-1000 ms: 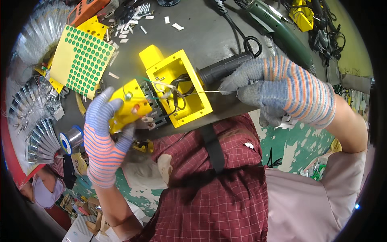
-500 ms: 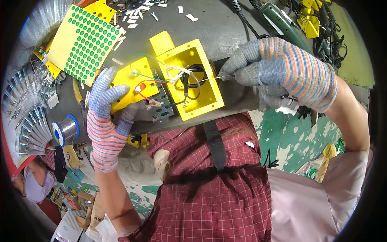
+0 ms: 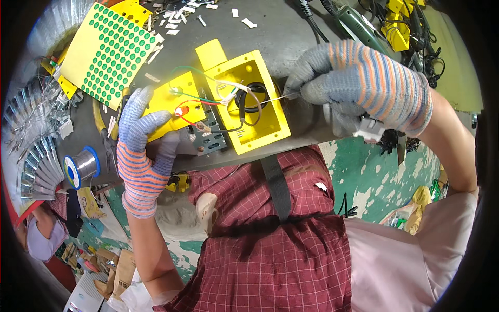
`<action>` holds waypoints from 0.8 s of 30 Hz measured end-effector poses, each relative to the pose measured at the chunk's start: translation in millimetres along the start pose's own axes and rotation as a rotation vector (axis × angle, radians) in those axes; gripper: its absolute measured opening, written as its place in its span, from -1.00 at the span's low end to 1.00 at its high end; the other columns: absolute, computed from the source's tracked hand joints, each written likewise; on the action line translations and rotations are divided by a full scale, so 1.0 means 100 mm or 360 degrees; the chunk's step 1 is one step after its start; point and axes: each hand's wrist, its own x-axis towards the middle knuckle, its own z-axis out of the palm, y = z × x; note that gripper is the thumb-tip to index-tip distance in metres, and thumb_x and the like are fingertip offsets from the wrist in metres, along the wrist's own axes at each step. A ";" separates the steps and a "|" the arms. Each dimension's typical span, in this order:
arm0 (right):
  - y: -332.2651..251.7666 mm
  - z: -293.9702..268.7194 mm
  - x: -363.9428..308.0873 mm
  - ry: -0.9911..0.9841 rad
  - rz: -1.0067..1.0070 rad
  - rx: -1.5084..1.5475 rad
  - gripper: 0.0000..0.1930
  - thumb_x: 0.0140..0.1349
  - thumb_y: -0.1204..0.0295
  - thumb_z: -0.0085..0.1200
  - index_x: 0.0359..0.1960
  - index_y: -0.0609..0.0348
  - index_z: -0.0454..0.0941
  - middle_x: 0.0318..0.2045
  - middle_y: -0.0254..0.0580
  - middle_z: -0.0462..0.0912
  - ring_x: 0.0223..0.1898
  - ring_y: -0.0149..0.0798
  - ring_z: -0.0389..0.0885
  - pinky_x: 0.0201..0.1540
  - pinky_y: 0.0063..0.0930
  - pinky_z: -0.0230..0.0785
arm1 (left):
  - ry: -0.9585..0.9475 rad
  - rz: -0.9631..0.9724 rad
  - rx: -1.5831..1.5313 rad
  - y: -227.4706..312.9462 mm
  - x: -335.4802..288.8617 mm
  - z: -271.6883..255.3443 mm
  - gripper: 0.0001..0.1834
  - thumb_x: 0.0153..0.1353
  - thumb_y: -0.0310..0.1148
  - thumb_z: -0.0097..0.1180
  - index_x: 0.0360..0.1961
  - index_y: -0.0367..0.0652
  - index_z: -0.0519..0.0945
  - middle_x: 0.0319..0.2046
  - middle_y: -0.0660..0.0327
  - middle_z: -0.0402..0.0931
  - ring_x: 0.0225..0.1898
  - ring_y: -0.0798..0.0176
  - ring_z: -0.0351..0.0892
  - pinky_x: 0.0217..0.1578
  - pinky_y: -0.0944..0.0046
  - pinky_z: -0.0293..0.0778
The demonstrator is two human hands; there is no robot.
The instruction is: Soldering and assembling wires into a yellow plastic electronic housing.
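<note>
A yellow box (image 3: 285, 125) with its open side up lies at the bench's front edge. Inside is a black cable loop (image 3: 262, 101); green, red, white and brown wires run left from it. My left hand (image 3: 143, 122), in a striped glove, grips a yellow cover plate (image 3: 189, 86) that carries a red part (image 3: 182, 111). Beneath the wires sits a grey slotted metal piece (image 3: 210, 141). My right hand (image 3: 358, 80) pinches a thin pale strand (image 3: 275, 99) stretching from the wires; whether it is wire or a cable tie, I cannot tell. A white plastic piece (image 3: 370, 129) shows under that hand.
A sheet of green round stickers (image 3: 117, 57) lies at the far left, near scattered white slips (image 3: 174, 21). A solder spool (image 3: 83, 166) stands left of my left hand. At the back right are a green hand tool (image 3: 358, 26) and black cords (image 3: 426, 47).
My right hand has shifted slightly left and the strand still runs to it. The cover plate, in my left hand, has moved a little to the right.
</note>
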 end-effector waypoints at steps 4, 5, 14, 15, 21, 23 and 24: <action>-0.01 0.00 0.04 -0.0028 -0.0419 -0.0623 -0.75 0.25 0.54 0.02 -0.10 0.35 0.63 -0.25 0.07 0.67 -0.27 -0.28 0.69 -0.21 -0.40 0.54 | 0.0003 0.0010 -0.0003 -0.03 -0.02 -0.01 -0.64 0.17 -0.48 0.30 0.01 -0.15 0.56 0.23 -0.12 0.41 0.29 -0.20 0.39 0.30 -0.02 0.28; -0.01 0.04 0.09 -0.0036 -0.0726 -0.0912 -0.72 0.24 0.56 -0.02 -0.06 0.33 0.63 -0.29 0.06 0.68 -0.24 -0.21 0.70 -0.16 -0.39 0.54 | 0.0014 -0.0002 0.0026 -0.04 -0.05 -0.02 -0.64 0.17 -0.48 0.30 0.01 -0.15 0.56 0.23 -0.13 0.41 0.29 -0.20 0.39 0.30 -0.02 0.28; -0.10 0.42 -0.26 0.0307 -0.0787 -0.2428 -0.50 0.25 0.45 0.01 0.27 0.06 0.49 -0.74 -0.23 0.44 -0.66 -0.06 0.52 -0.59 -0.25 0.35 | 0.0037 0.0066 -0.0074 -0.03 0.01 0.04 -0.63 0.15 -0.50 0.29 0.01 -0.15 0.56 0.23 -0.13 0.42 0.27 -0.18 0.41 0.29 0.00 0.28; -0.08 0.43 -0.27 0.0332 -0.0876 -0.2608 -0.48 0.25 0.43 0.01 0.30 0.05 0.47 -0.74 -0.21 0.43 -0.67 -0.08 0.51 -0.60 -0.27 0.33 | 0.0041 0.0072 -0.0092 -0.02 0.03 0.05 -0.63 0.15 -0.50 0.29 0.01 -0.16 0.56 0.23 -0.13 0.42 0.27 -0.17 0.42 0.29 0.00 0.28; -0.09 0.47 -0.14 0.0420 -0.0989 -0.2708 -0.54 0.19 0.43 0.06 0.18 0.05 0.54 -0.67 -0.15 0.52 -0.61 -0.01 0.58 -0.55 -0.23 0.39 | 0.0081 0.0068 -0.0149 -0.07 -0.03 0.04 -0.65 0.17 -0.50 0.26 0.01 -0.16 0.57 0.23 -0.12 0.42 0.27 -0.17 0.42 0.30 0.00 0.27; -0.11 0.50 -0.14 0.0401 -0.0965 -0.2705 -0.54 0.19 0.43 0.07 0.17 0.05 0.54 -0.67 -0.14 0.52 -0.61 -0.01 0.58 -0.55 -0.23 0.40 | 0.0069 0.0074 -0.0125 -0.07 -0.02 0.03 -0.66 0.18 -0.49 0.25 0.01 -0.16 0.57 0.23 -0.12 0.42 0.27 -0.17 0.41 0.30 0.00 0.27; -0.12 0.51 -0.13 0.0388 -0.0945 -0.2706 -0.55 0.19 0.43 0.07 0.17 0.06 0.54 -0.67 -0.14 0.53 -0.61 -0.01 0.59 -0.55 -0.23 0.40 | 0.0053 0.0078 -0.0110 -0.07 -0.02 0.05 -0.67 0.20 -0.49 0.24 0.01 -0.16 0.56 0.23 -0.12 0.42 0.27 -0.18 0.41 0.30 -0.01 0.27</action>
